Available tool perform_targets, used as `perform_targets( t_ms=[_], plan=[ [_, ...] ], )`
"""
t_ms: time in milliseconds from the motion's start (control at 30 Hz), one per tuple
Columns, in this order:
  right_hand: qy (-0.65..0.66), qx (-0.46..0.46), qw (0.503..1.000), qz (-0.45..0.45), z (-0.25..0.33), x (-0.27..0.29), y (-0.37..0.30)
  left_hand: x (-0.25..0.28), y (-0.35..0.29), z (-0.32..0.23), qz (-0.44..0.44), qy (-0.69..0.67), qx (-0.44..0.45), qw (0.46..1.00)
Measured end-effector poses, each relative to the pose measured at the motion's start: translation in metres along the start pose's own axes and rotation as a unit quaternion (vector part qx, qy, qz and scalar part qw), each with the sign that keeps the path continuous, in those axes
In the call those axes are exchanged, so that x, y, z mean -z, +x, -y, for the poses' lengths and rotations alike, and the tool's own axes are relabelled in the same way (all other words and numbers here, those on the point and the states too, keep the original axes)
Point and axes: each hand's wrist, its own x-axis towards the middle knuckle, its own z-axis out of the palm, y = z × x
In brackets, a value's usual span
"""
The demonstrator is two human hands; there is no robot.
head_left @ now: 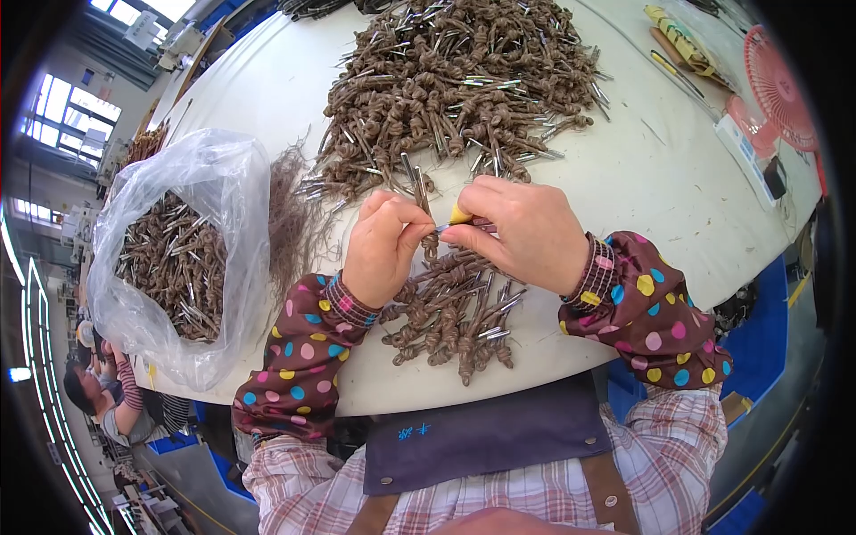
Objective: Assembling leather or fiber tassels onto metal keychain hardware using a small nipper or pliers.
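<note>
item under inspection: one brown knotted cord (430, 247), held up between my hands, a metal tip standing out at its far end; my left hand (383, 236) is clamped on it, thumb and forefinger pinched together near its middle; my right hand (522, 223) is closed round a small yellow-handled tool (459, 216), its end just beside my left fingertips; my fingers hide its exact kind; step in hand, in my judgement: trimming or finishing close to the knot; the next move would call for a firm left pinch and a small, controlled squeeze of the right, tool end kept clear of skin; just below: a small pile of like cords (464, 325); beyond: a large pile (455, 85); leftward: loose brown fibres (290, 214), then a clear plastic bag (242, 267) holding more; far right: a pink fan (778, 87); piles and fibres rest on a white table (669, 178).
</note>
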Motion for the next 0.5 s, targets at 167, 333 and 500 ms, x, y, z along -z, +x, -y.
perform_targets(
  t_ms=[167, 333, 500],
  plan=[
    [0.023, -0.008, 1.0, -0.001, -0.0036, 0.0001, 0.0027, 0.0003, 0.0007, 0.0021, 0.0, 0.002, -0.001, 1.0],
    [0.011, 0.0, 1.0, -0.001, -0.0031, -0.002, 0.0017, -0.0004, 0.0001, 0.0035, 0.006, 0.017, -0.007, 1.0],
    [-0.009, 0.012, 1.0, -0.009, -0.0004, -0.0021, 0.0007, -0.0006, -0.0005, 0.0028, 0.019, 0.025, -0.016, 0.999]
  ],
)
